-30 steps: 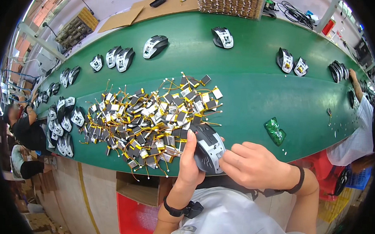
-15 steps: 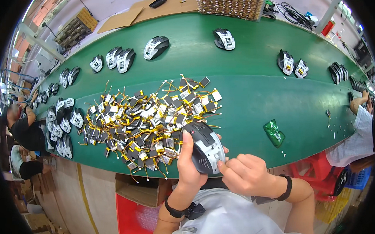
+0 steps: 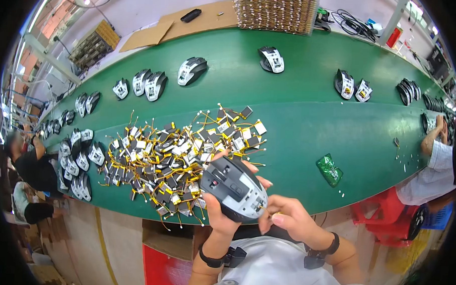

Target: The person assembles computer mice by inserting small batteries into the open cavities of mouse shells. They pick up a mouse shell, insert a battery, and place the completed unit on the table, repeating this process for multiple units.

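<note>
A black and light grey computer mouse (image 3: 234, 188), its top partly uncovered, lies tilted in my left hand (image 3: 220, 217), with the thumb on the near side and fingertips showing past the far side. My right hand (image 3: 288, 217) is at the mouse's near right end, thumb and forefinger pinched on a thin brownish wire (image 3: 264, 209) that runs to an opening there. What hangs on the wire inside the mouse is too small to make out. Just beyond my left hand spreads a heap of small battery packs (image 3: 172, 160) with thin wires and white plugs.
On the green bench (image 3: 288, 129), more part-built mice (image 3: 193, 71) stand along the back, with a cluster of mice (image 3: 76, 160) at left. A shiny green pouch (image 3: 329, 170) lies to the right. Two people (image 3: 436, 160) (image 3: 34, 161) sit at the bench's ends. Red stools (image 3: 386, 213) stand below.
My left hand has shifted left and turned the mouse, showing more of its top. My right hand has lowered slightly and its fingers have uncurled from a fist into a pinch on the wire.
</note>
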Tool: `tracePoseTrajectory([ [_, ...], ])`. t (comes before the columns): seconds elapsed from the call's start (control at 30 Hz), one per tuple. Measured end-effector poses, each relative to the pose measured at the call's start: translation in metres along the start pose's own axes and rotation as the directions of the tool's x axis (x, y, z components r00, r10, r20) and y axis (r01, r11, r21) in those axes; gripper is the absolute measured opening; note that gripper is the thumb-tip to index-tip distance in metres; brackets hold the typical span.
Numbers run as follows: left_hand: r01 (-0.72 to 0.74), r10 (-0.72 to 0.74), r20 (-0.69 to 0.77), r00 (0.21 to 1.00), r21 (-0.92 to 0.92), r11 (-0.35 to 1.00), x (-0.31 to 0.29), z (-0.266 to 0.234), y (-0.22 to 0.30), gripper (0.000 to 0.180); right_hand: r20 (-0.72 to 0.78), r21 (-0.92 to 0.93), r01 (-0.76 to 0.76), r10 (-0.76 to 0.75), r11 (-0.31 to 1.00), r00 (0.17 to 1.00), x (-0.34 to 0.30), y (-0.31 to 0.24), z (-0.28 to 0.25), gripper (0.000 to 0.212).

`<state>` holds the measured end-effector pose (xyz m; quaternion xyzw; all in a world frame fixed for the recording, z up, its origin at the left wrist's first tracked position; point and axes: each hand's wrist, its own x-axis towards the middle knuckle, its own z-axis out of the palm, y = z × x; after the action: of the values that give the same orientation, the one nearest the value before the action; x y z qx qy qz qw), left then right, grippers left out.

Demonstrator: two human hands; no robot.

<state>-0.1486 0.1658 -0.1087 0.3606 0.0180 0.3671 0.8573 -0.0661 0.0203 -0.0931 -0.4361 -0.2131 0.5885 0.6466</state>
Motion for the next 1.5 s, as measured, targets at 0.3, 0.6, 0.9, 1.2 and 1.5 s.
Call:
tracePoseTrajectory([
  [0.3, 0.087, -0.087, -0.006, 0.996, 0.149, 0.985, -0.002, 0.005, 0.009, 0.096, -0.090, -0.037, -0.067, 0.063, 0.997, 0.994, 0.011, -0.001, 0.003, 0.020],
  [0.6, 0.110, -0.112, 0.006, 0.994, 0.113, 0.987, -0.007, 0.006, 0.007, 0.099, -0.124, 0.023, -0.071, 0.073, 0.997, 0.990, 0.006, 0.001, 0.005, 0.016],
  [0.9, 0.069, -0.074, 0.038, 0.997, 0.119, 0.990, -0.004, 0.002, 0.004, 0.098, -0.085, 0.052, -0.054, 0.059, 0.997, 0.995, 0.007, 0.003, 0.001, 0.018],
  [1.2, 0.062, -0.063, 0.005, 0.998, 0.122, 0.991, -0.003, -0.006, -0.006, 0.092, -0.538, 0.220, 0.496, -0.320, 0.840, 0.780, 0.006, -0.003, 0.002, 0.040],
  [1.5, 0.107, -0.133, -0.140, 0.981, -0.181, 0.978, 0.001, -0.004, -0.004, 0.073, 0.004, -0.676, 0.596, -0.806, 0.434, 0.592, 0.010, -0.007, 0.022, 0.028],
])
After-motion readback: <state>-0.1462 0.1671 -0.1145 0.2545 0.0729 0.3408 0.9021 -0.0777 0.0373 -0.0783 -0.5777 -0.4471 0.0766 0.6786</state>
